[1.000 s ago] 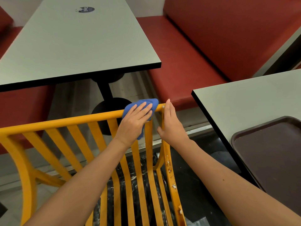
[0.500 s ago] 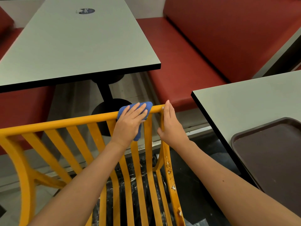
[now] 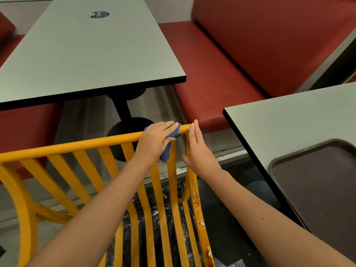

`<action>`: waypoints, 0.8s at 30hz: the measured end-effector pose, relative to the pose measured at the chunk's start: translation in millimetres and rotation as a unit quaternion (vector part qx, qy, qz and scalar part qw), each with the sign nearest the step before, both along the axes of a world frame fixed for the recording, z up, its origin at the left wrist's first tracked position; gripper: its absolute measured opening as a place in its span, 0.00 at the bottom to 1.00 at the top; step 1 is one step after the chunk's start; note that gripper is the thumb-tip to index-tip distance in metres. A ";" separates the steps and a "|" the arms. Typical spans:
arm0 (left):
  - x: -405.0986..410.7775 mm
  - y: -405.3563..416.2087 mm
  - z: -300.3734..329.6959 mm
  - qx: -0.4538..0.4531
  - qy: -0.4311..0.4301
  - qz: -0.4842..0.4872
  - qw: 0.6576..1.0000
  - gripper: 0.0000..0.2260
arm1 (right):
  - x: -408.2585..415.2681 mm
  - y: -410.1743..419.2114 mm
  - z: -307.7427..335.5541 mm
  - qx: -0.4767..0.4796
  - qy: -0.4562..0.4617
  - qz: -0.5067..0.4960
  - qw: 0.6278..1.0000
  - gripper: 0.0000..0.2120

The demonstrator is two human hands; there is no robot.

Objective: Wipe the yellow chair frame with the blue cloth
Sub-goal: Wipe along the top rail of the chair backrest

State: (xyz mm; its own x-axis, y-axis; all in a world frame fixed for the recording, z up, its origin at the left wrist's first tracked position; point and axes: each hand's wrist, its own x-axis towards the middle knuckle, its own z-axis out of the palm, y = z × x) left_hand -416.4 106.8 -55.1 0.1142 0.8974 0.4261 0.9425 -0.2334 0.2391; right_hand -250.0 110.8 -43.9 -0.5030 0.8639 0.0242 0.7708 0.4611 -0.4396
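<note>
Chair side post: the yellow chair frame (image 3: 90,149) shows brown specks and white chips down its right upright, not yet wiped.
Right hand: the right hand (image 3: 198,151) lies flat with straight fingers against the upright's top corner, steadying it.
Left hand: the left hand (image 3: 156,141) presses the blue cloth (image 3: 169,145) over the top rail.
Change: cloth and hand slid left a moment ago, now back right at the corner, so a back-and-forth rub of this rail end is likely underway.
Beyond: a grey tabletop (image 3: 92,54) and a red bench (image 3: 212,74).
</note>
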 end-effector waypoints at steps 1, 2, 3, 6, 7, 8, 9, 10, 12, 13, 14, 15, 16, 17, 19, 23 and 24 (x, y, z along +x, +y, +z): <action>2.7 0.7 -0.7 0.000 0.000 0.003 1.000 0.19 | 1.0 -1.5 -1.1 -0.002 -0.007 -0.002 1.000 0.46; 5.5 1.5 -1.2 0.000 -0.003 0.007 1.000 0.19 | 2.2 -2.8 -3.0 -0.006 -0.010 -0.005 1.000 0.47; 8.8 2.0 -1.1 0.000 -0.010 0.014 1.000 0.18 | 3.7 -4.2 -5.1 -0.008 -0.011 -0.006 1.000 0.48; 19.7 5.1 0.9 0.012 -0.017 0.034 0.999 0.17 | 7.0 -7.5 -14.1 -0.012 -0.012 -0.004 1.000 0.49; 23.6 6.2 2.1 0.017 -0.013 0.033 0.999 0.17 | 7.0 -9.2 -17.2 -0.011 -0.015 -0.007 1.000 0.49; 26.6 7.7 2.8 0.013 -0.010 0.032 0.999 0.17 | 6.2 -11.8 -20.4 -0.008 -0.017 -0.012 1.000 0.48; 29.1 9.6 3.4 -0.002 -0.013 0.032 0.999 0.17 | 4.8 -15.6 -23.9 -0.005 -0.022 -0.017 1.000 0.48; 31.5 11.3 4.2 -0.019 -0.019 0.037 0.999 0.18 | 3.0 -20.7 -27.8 0.001 -0.033 -0.021 0.999 0.47; 32.9 11.4 4.6 -0.024 -0.019 0.040 0.999 0.17 | -0.2 -35.0 -36.3 0.002 -0.060 -0.024 0.998 0.45; 31.7 10.3 3.6 -0.011 -0.004 0.035 0.999 0.17 | -1.4 -42.9 -40.1 -0.005 -0.072 -0.023 0.997 0.44; 29.2 8.0 3.2 0.005 0.016 0.030 0.999 0.17 | -2.2 -50.1 -43.6 -0.011 -0.084 -0.021 0.996 0.43; 25.3 5.1 3.0 0.022 0.034 0.025 0.999 0.16 | -2.7 -55.5 -47.1 -0.015 -0.094 -0.022 0.995 0.42; 20.1 1.5 3.0 0.032 0.046 0.020 0.998 0.16 | -3.2 -58.6 -49.8 -0.019 -0.099 -0.025 0.995 0.41; 14.8 -2.4 2.9 0.040 0.054 0.019 0.998 0.16 | -4.0 -59.6 -51.3 -0.021 -0.100 -0.028 0.994 0.41; 6.2 -8.7 3.5 0.042 0.061 0.021 0.997 0.16 | -6.0 -57.3 -52.2 -0.023 -0.095 -0.032 0.995 0.41; 12.0 1.7 2.2 0.022 0.044 0.024 0.999 0.16 | -6.1 -54.9 -50.5 -0.038 -0.084 -0.030 0.995 0.41; 17.5 6.6 2.2 0.016 0.044 0.015 0.999 0.16 | -5.4 -54.9 -50.8 -0.040 -0.084 -0.029 0.995 0.41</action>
State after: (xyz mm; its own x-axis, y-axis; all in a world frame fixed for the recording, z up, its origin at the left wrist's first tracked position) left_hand -398.9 113.4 -52.9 0.1258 0.8871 0.4441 0.9661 -0.2113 0.1485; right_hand -255.4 55.9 -94.7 -0.4427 0.8876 -0.1269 0.8611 0.3814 -0.3361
